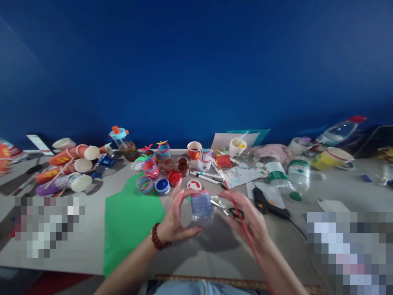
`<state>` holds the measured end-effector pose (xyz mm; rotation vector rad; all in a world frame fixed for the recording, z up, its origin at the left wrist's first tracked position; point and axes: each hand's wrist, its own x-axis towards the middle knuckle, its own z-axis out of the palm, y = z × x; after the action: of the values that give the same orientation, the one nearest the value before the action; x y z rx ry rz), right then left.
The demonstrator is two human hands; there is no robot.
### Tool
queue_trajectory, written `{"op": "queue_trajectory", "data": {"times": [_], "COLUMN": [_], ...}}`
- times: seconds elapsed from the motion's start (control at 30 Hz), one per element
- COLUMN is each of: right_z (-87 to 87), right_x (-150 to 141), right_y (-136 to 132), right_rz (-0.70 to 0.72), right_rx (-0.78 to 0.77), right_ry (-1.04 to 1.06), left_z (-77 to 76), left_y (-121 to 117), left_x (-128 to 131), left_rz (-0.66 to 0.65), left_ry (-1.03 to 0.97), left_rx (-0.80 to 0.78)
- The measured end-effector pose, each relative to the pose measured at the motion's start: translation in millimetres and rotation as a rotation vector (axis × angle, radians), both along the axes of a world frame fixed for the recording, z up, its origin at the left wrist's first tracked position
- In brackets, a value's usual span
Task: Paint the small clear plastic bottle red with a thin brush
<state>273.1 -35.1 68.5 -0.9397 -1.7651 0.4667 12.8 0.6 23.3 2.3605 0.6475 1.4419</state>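
Note:
My left hand (173,223), with a beaded bracelet at its wrist, grips a cut-off clear plastic bottle piece (202,208) between thumb and fingers. The piece has a bluish band and a pinkish-red edge. My right hand (248,219) is curled around a long red-handled paintbrush (242,219), whose tip points up and away over the table. Scissors (225,209) with dark handles lie between the two hands, partly behind the right one. Just beyond the bottle piece sits a white lid with red paint (194,185). Open jars of red paint (175,178) and blue paint (162,186) stand left of it.
Green sheet (132,217) lies at left. A black glue gun (270,205) with a cord and cut plastic bottles (276,176) are to the right. Paper cups (194,150), markers and painted cups line the back by the blue wall (196,73). Bundled red cups (70,164) lie far left.

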Motion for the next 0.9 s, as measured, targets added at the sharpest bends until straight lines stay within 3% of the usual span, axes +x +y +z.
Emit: {"op": "queue_trajectory", "data": {"times": [0.13, 0.23, 0.47, 0.9], "right_z": [14.2, 23.1, 18.0, 18.7], "right_x": [-2.2, -10.5, -28.8, -27.2], "right_y": [-9.0, -10.0, -3.6, -4.5], "right_rz": [-0.107, -0.193, -0.273, -0.234], "right_rx": [-0.145, -0.299, -0.544, -0.580], "right_ry": [0.602, 0.852, 0.937, 0.947], "left_z": [3.0, 2.5, -4.4, -2.7], "left_y": [0.1, -0.3, -1.1, -1.5], "left_x": [2.0, 2.8, 3.3, 2.9], "left_rz": [0.014, 0.040, 0.057, 0.038], "left_ry": [0.009, 0.039, 0.078, 0.066], "left_rx": [0.037, 0.037, 0.062, 0.045]}}
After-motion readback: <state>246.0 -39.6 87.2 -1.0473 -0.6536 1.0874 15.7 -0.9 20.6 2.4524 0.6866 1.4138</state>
